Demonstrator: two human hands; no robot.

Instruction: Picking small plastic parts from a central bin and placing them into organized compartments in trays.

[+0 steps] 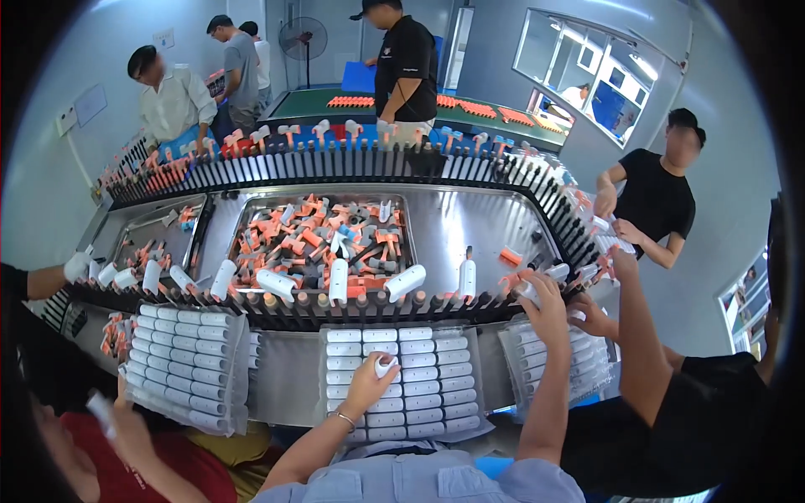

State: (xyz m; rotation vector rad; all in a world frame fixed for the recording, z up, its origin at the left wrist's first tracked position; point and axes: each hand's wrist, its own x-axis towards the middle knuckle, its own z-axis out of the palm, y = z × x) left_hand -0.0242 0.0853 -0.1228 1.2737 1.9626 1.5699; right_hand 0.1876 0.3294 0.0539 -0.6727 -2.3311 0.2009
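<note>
My left hand (369, 387) is closed round a white curved plastic shell (386, 365), just above the middle of a clear plastic tray (480, 419) in front of me. Rows of similar white shells (422, 401) fill that tray. Reaching forward to the right, my right hand (545, 303) grips another white shell (529, 292) at the near line of black pegs (495, 303). An orange clip shows beside its fingertips. Several white shells, such as one upright shell (338, 281), sit on the pegs straight ahead.
Behind the pegs, a metal tray (408, 243) holds a heap of orange, grey and black clips. More shell trays stand left (239, 402) and right (608, 390). Co-workers' hands work close on both sides, one hand (594, 317) just right of mine. Pegs ring the metal table (453, 210).
</note>
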